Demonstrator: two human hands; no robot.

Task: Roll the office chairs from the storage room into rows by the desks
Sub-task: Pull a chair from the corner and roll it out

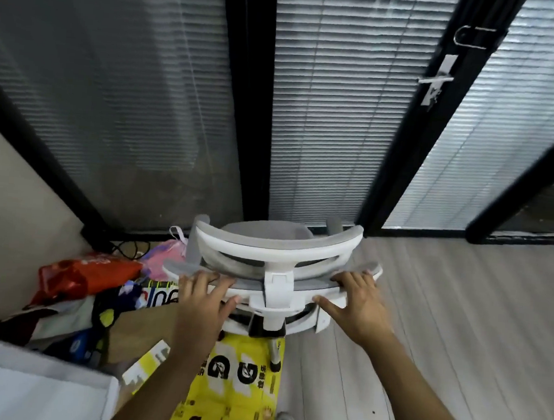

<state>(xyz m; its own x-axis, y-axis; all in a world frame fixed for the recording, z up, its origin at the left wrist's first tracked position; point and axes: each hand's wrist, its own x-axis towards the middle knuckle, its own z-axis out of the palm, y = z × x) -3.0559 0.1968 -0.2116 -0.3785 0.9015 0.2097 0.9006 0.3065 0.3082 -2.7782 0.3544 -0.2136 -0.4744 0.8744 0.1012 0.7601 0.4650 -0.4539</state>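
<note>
Both hands (207, 298) on chair (278, 256) backrest

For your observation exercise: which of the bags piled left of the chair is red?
The red bag, farthest left against the beige wall; its neighbours are pink and yellow.

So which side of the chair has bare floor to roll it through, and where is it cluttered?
Bare wood floor lies right of the office chair, bordered by the glass partition and its black frames. Left is crowded: a red bag, a pink bag, a yellow printed bag underfoot. Both the left hand and right hand grip the backrest.
</note>
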